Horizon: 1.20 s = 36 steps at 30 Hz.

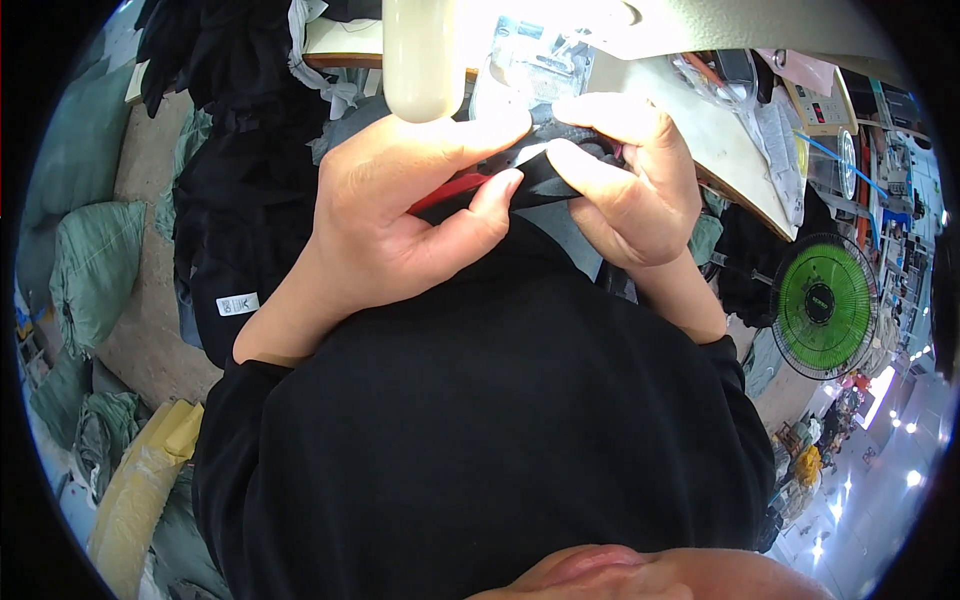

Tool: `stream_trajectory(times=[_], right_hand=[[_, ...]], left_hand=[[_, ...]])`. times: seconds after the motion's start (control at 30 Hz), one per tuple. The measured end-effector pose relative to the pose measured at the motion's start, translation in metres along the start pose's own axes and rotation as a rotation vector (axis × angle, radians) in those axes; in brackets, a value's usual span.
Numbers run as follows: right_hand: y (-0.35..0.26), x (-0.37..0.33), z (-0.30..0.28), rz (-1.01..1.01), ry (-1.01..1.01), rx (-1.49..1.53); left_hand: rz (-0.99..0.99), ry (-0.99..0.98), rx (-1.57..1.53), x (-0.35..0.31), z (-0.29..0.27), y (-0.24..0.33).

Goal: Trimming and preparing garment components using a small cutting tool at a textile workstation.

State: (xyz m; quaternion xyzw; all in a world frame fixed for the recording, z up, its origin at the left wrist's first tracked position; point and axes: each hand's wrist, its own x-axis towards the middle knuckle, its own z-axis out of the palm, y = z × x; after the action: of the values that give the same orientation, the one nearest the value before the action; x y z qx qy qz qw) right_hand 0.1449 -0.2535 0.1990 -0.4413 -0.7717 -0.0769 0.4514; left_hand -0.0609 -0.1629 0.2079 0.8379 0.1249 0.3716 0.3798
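A black-sleeved chest fills the near view; beyond it the left hand (400, 220) grips a red-handled tool (445, 190) and the right hand (625, 175), fingers (580, 165) pressed together, pinches a black fabric strip (545, 178) just short of the sewing machine (540, 60); trimming looks under way, stitching not begun.

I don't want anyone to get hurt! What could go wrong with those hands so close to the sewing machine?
1. Both hands pinch the small black fabric piece close to the cream sewing machine head, so a finger might stray toward the needle area, which glare hides here.
2. The left hand also holds a red-handled tool, perhaps snips; it could nick the right hand beside it.
3. The grip on the fabric looks slight, so it might slip.
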Motion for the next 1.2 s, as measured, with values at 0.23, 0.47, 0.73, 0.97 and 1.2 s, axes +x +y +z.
stream_trajectory(times=[0.23, 0.47, 0.73, 0.97, 1.2], right_hand=[[-0.005, 0.000, -0.004, 0.021, -0.096, 0.020], [-0.004, -0.002, -0.005, 0.040, -0.086, 0.055], [0.000, 0.007, 0.002, -0.129, -0.031, -0.094], [0.001, 0.005, 0.005, -0.163, -0.018, -0.119], [-0.002, 0.005, 0.002, -0.126, -0.004, -0.068]], left_hand=[[-0.344, 0.070, -0.476, -0.010, 0.007, 0.000], [-0.437, 0.031, -0.616, -0.013, 0.007, -0.009], [-0.034, 0.039, 0.099, -0.005, 0.003, 0.003], [0.009, 0.046, 0.122, -0.007, 0.005, -0.002], [-0.333, 0.196, -0.558, -0.017, 0.009, -0.007]])
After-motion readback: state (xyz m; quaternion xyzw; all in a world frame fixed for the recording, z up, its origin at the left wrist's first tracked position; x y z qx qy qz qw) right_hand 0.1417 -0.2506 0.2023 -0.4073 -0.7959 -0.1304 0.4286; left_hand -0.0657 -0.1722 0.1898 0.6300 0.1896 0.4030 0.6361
